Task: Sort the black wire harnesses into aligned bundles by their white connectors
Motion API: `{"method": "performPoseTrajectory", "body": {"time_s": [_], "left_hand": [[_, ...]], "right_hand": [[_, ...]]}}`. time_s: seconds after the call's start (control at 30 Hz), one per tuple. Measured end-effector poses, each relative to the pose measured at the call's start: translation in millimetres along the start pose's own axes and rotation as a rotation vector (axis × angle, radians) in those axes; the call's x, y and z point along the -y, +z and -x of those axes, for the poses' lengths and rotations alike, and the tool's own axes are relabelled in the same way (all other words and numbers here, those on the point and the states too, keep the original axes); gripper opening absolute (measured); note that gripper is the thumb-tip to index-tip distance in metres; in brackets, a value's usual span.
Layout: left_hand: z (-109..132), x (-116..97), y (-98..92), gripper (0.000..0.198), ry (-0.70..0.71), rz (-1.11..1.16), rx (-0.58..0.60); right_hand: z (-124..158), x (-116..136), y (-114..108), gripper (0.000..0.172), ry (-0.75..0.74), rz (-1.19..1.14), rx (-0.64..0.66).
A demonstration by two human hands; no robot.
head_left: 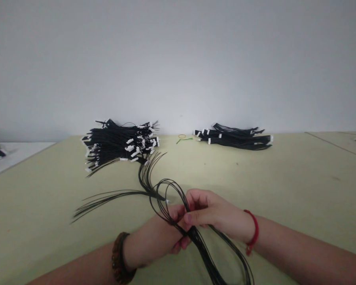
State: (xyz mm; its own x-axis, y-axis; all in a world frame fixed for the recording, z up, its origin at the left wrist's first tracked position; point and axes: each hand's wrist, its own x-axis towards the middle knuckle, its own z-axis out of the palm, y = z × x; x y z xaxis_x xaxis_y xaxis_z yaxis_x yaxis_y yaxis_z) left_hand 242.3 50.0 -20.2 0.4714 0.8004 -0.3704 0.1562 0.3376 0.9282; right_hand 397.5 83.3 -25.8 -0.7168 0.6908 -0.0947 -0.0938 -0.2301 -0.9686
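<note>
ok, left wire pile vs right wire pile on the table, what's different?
Size: the left pile is taller and deeper; the right pile is low and slim.
Connectors: the left pile shows many white ones, crowded at its right end; the right pile shows only a few.
Neatness: the left pile has stray wires splaying out; the right pile looks tidier.
Shared: black wires, white connectors, both lying near the wall.

Black wires appear to be sheathed in smooth plastic, a faint gloss being shown along the bends. White connector housings are judged to be made of hard, smooth plastic. The bench is faced with a smooth, matt surface. The wall is finished smooth and matt. Red bracelet: textile cord, matt. Brown bracelet: seemingly formed of wood-like beads, bumpy.
</note>
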Motion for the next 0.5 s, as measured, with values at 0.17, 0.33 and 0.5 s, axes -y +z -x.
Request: {"method": "performPoseTrajectory", "body": {"time_s": [0.17, 0.33, 0.5], "left_hand": [[-2.3, 3.9, 0.9, 0.038, -0.04, -0.013, -0.029], [-3.5, 0.4, 0.2, 0.037, -0.005, 0.071, -0.051], [-2.2, -1.3, -2.2, 0.032, 0.087, 0.205, -0.052]], "right_hand": [[-0.3, 2.3, 5.0, 0.028, 0.026, -0.045, -0.024], [-3.8, -2.7, -3.0, 0.032, -0.046, -0.035, -0.047], [-6.5, -10.2, -18.2, 0.03, -0.138, 0.005, -0.06]]}}
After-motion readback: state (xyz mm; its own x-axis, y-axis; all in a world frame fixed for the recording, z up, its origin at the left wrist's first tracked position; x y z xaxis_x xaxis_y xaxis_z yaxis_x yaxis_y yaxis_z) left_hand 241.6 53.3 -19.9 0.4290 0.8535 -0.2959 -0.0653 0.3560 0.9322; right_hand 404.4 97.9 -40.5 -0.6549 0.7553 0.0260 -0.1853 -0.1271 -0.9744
